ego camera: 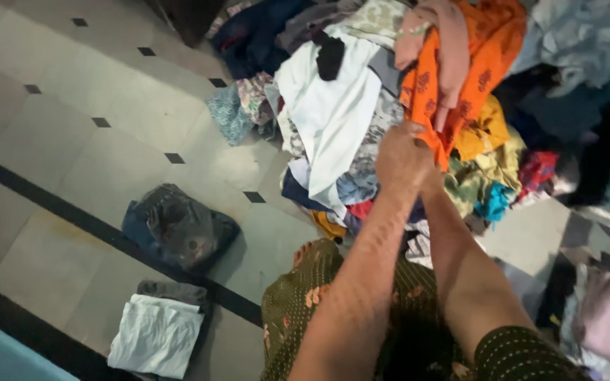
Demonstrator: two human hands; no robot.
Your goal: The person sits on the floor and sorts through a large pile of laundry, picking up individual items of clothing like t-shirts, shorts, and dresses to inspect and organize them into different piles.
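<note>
Two hands are bunched together at the lower edge of an orange printed garment (pixel 478 63), which hangs down the front of a big mixed clothes pile (pixel 361 106) on the tiled floor (pixel 72 127). The left hand (pixel 400 159) is closed tight on the orange hem; the right hand (pixel 433 176) is mostly hidden behind it, so its grip can't be told for sure, though it is probably pinching the same cloth. A pink piece (pixel 443 42) is draped over the orange one, w/ a white sheet-like cloth (pixel 333 106) just beside it. Apart from the pile, a dark crumpled garment (pixel 178 226) and a folded white cloth (pixel 155 335) are laid on the floor. For a clean pull, the hem should be held firm and drawn out steadily, so the pink piece isn't dragged along.
</note>
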